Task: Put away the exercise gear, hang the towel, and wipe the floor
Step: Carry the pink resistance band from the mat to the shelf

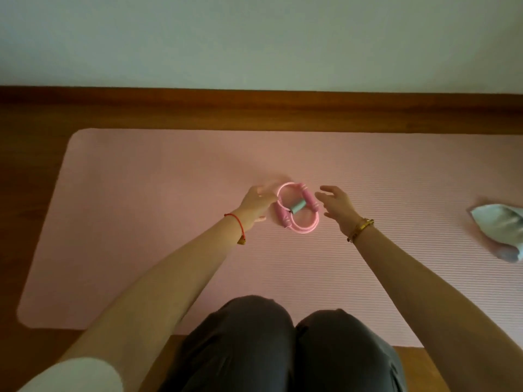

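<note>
At the centre of the frame, a coiled pink jump rope [294, 212] lies on a pink exercise mat [141, 222], its loops bundled by a pale grey-green band around the middle and its two handles lying alongside. The left hand [259, 203] is at the coil's left edge, fingers spread and blurred; it seems to touch or nearly touch the loop, but nothing is closed around it. The right hand [335, 206] hovers just right of the coil, fingers apart and empty.

The likeliest trouble, as I judge it, is the coil springing loose: if only one loop or one handle is lifted, the band could slip and the rope would unwind across the mat, needing rewinding before it can be stored. Pinching from both sides at the banded middle would guard against that. The blur on the left fingers also hints at quick motion, which could nudge the coil away instead of catching it.

Room is generous. The mat is bare to the left, above and below the rope, and the mat's rounded upper-left corner sits well apart from the hands. A wooden skirting board [283, 101] runs across the upper frame, well beyond the coil. A folded pale towel [501, 229] lies at the right edge, well apart. The person's knees [291, 335] fill the bottom centre, at the mat's near edge.
</note>
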